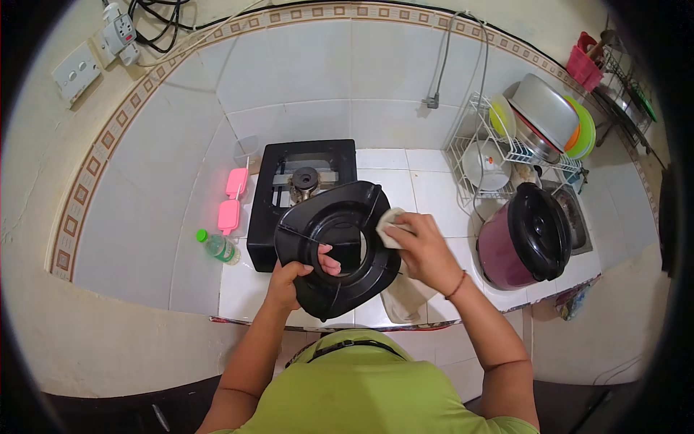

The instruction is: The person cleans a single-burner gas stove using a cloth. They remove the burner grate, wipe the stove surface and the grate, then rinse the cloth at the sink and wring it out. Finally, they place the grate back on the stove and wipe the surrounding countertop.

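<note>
My left hand (290, 282) grips the lower left rim of a black metal pan support (320, 295) from a gas stove, its fingers showing through the round central opening. Against the right side of this piece, my right hand (425, 247) holds a bunched cream cloth (389, 228), part of which hangs or lies below the hand on the white tiles. Behind the held piece stands a black single-burner gas stove (260, 217), its round burner head (305, 178) bare in the open frame.
Left of the stove are pink-lidded containers (229, 216) and a green-capped bottle (219, 247). To the right, a purple cooker with black lid (504, 244) stands before a white wire dish rack (461, 146), near a metal sink (577, 217). A plug (432, 101) hangs against the wall.
</note>
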A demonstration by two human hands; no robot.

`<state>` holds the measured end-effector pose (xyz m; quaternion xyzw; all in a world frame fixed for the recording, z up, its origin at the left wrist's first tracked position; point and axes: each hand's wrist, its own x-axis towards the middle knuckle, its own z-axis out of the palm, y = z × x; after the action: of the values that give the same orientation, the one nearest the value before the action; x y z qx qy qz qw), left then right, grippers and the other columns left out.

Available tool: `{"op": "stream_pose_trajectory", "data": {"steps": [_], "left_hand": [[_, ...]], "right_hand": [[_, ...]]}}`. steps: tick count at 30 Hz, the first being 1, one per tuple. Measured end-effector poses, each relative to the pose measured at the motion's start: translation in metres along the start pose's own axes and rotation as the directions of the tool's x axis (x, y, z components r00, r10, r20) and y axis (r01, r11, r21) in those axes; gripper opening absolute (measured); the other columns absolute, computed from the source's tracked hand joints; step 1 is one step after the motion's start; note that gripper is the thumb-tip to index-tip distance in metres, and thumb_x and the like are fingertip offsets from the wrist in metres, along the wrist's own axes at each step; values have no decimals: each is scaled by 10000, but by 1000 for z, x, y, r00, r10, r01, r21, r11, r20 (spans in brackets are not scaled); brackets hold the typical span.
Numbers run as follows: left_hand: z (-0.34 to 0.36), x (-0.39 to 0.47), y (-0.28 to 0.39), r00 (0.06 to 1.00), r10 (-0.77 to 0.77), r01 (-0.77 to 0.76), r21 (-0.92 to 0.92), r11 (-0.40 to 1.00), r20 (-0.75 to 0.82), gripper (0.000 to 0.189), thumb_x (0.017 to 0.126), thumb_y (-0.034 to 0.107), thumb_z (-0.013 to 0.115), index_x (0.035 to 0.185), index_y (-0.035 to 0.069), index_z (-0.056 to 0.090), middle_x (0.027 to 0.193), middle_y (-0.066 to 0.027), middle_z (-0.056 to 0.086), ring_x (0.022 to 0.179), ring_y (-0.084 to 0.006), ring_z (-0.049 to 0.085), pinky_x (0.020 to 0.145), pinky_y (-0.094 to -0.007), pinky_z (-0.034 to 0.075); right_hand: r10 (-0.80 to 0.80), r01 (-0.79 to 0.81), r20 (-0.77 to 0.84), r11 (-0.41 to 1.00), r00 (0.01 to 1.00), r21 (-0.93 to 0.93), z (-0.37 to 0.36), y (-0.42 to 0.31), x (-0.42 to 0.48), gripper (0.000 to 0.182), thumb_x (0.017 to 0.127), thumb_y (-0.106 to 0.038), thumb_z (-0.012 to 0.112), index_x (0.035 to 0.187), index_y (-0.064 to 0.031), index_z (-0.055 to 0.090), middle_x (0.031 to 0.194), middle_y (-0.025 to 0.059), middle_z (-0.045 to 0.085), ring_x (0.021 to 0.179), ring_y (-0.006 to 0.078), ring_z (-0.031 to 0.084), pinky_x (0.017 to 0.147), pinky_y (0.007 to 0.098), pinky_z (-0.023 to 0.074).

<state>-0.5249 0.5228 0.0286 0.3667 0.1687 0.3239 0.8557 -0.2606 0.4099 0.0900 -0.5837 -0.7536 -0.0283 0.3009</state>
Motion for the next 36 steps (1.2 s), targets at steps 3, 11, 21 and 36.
{"op": "stream_pose_trajectory", "data": {"steps": [3,11,21,36], "left_hand": [[3,5,-1,999,28,-28,-4,1000,28,557,723,81,460,1232,-129,546,1003,-259,677,963,-350,681,934,-472,551],[-16,1,-16,996,45,-53,-116,992,-76,565,742,83,453,1252,-153,510,1085,-290,662,1027,-367,671,1000,-484,519],[19,2,-33,968,171,-188,-79,979,-186,606,747,60,450,1311,-159,428,1327,-361,516,1293,-439,505,1160,-529,348],[21,8,-34,955,180,-207,-94,974,-235,596,749,61,445,1300,-165,446,1247,-349,567,1215,-443,566,1134,-512,395]], "right_hand": [[80,-58,98,977,992,-206,32,-12,-6,362,812,-31,585,1158,-87,676,1188,126,550,1054,320,540,909,407,465],[507,-460,173,521,845,719,21,-9,-21,329,767,9,657,1093,-25,683,1067,135,591,1049,329,574,935,373,473],[340,-303,-130,922,931,243,92,-80,-21,417,731,88,639,1134,-15,656,1139,135,592,1013,351,542,896,405,474],[166,-147,-64,961,984,233,74,-58,-34,301,751,59,611,1042,11,669,1124,123,615,987,347,543,869,392,481]]}}
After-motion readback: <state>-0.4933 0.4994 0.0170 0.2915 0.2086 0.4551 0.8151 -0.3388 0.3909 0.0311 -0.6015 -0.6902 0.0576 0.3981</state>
